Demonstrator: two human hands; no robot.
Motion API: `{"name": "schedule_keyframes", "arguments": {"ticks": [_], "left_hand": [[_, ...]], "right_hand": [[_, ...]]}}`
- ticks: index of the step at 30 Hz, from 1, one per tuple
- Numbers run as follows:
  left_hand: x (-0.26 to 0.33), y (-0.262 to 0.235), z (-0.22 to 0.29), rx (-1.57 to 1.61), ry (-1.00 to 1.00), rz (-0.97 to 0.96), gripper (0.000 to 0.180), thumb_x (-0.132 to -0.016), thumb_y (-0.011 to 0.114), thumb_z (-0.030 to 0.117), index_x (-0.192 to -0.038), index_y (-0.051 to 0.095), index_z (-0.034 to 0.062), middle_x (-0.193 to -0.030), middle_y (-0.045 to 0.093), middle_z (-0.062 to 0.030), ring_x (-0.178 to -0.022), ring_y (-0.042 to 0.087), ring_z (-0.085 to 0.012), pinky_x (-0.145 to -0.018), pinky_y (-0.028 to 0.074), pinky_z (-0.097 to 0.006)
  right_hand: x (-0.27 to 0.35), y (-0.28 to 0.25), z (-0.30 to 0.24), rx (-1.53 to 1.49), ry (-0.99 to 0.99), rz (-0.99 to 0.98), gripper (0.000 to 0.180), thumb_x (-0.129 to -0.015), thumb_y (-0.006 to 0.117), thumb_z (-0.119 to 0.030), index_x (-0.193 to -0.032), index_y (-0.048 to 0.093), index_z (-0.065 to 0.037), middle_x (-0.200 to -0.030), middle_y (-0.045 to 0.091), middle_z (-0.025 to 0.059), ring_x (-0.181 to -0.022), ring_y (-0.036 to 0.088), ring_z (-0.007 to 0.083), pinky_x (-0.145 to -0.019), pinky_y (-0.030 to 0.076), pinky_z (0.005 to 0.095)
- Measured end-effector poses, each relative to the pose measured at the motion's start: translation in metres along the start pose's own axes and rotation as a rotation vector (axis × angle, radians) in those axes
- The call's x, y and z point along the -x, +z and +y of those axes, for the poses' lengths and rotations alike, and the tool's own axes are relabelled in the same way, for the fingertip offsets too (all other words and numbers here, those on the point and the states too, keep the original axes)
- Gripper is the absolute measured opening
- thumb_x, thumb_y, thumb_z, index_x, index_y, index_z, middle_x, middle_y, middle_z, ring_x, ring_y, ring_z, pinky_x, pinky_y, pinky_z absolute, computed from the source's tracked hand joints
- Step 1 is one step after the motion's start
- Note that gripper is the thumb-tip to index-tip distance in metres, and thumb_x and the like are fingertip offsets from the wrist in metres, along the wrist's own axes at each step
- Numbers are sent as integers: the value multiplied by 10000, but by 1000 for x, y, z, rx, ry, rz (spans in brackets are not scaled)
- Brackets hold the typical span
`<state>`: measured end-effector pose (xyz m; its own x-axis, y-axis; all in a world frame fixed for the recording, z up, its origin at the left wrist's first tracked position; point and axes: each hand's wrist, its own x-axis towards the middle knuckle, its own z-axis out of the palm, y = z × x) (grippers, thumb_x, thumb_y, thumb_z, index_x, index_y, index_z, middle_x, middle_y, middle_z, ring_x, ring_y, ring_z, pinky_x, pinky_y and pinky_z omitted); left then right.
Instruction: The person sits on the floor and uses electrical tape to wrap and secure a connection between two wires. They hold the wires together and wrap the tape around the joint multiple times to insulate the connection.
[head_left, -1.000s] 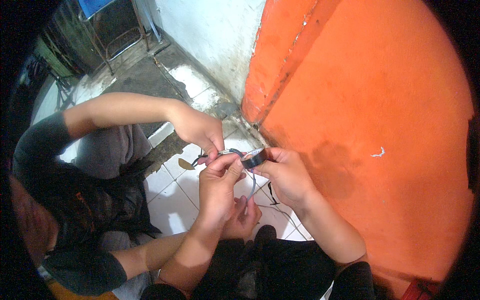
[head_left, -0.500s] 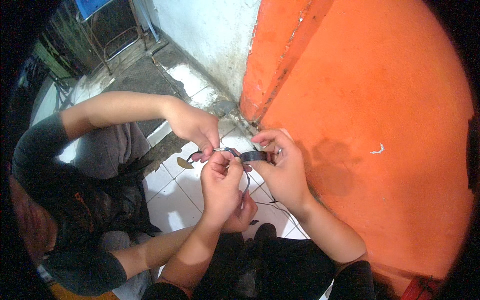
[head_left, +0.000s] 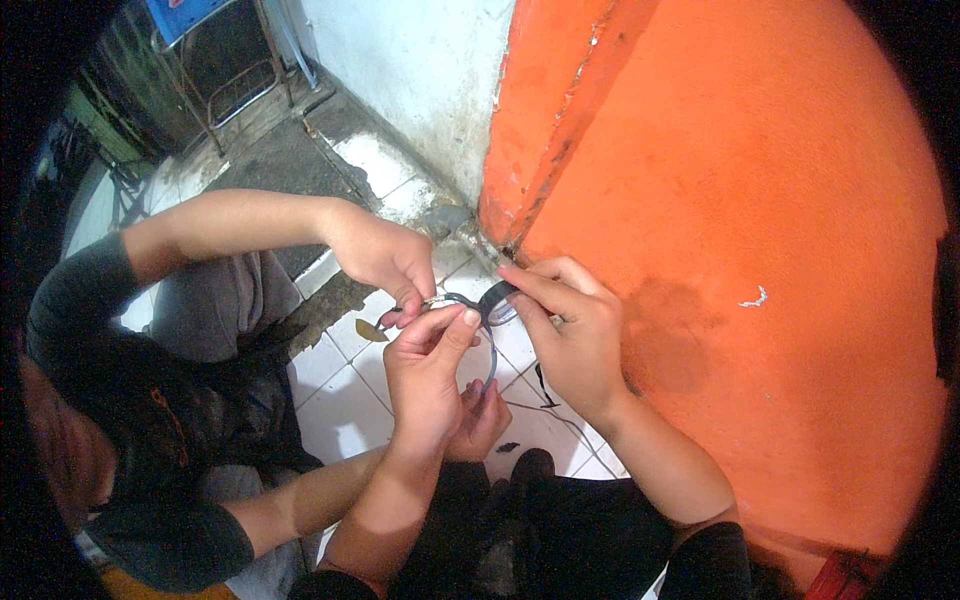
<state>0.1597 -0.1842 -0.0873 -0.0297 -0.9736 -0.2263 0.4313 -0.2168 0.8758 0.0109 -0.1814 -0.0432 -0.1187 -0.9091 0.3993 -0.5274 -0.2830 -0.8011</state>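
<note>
A: Left hand (head_left: 428, 375), quick. Fingers?
B: Narrow. Thumb and forefinger were pinched together on the thin cable (head_left: 493, 365), right by the tape.

A: Right hand (head_left: 580, 335)?
B: Holding the black tape roll (head_left: 496, 304), thumb and forefinger on its rim. How the remaining fingers sat underneath, couldn't tell.

A: Where was the roll, exactly?
B: Tilted, just right of the left thumb, in front of the wall corner. Whether a strip ran from it onto the cable was too small to tell.

A: And the cable?
B: It bent in a curve between two hands of a co-worker. The co-worker's upper hand (head_left: 385, 258) pinched the far end, fingers narrow; the co-worker's lower hand (head_left: 480, 422) gripped the near end, partly hidden behind the left wrist.

A: Surroundings, then done.
B: White tiled floor (head_left: 335, 395) below, a dry leaf (head_left: 370, 331) near the upper hand's fingertips in the view, an orange wall (head_left: 780, 180) on the right, a whitish wall (head_left: 400, 80) beyond.
</note>
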Motion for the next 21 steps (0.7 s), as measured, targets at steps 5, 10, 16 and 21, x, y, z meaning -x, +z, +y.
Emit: {"name": "schedule_keyframes", "arguments": {"ticks": [5, 10, 16, 21], "left_hand": [[6, -1, 2, -103, 0, 27, 177, -921, 696, 110, -1066, 673, 12, -953, 638, -45, -800, 575, -124, -748, 490, -266], [10, -4, 6, -159, -16, -31, 172, -939, 691, 128, -1052, 677, -1, -924, 660, -39, -825, 574, -95, -751, 472, -241], [12, -8, 10, -152, 31, -92, 142, -951, 685, 123, -999, 685, -10, -898, 675, -23, -817, 578, -72, -747, 473, -231], [9, -8, 18, -238, 6, -103, 134, -948, 685, 119, -961, 683, -14, -866, 674, -16, -792, 573, -62, -739, 467, -225]], "right_hand": [[1, 6, 13, -62, 108, -91, 269, -834, 638, 73, -1066, 743, -11, -831, 664, 112, -730, 636, 172, -663, 498, 281], [2, 17, 19, -199, 262, -172, 281, -805, 655, 24, -1064, 746, -35, -829, 678, 130, -757, 659, 207, -682, 520, 314], [8, -5, -9, -204, 144, -214, 322, -817, 692, 33, -1139, 706, 25, -891, 671, 87, -807, 658, 136, -743, 528, 243], [17, 2, -24, -71, 188, -220, 226, -797, 734, 19, -1022, 735, 40, -886, 705, 126, -815, 700, 183, -730, 543, 288]]}}
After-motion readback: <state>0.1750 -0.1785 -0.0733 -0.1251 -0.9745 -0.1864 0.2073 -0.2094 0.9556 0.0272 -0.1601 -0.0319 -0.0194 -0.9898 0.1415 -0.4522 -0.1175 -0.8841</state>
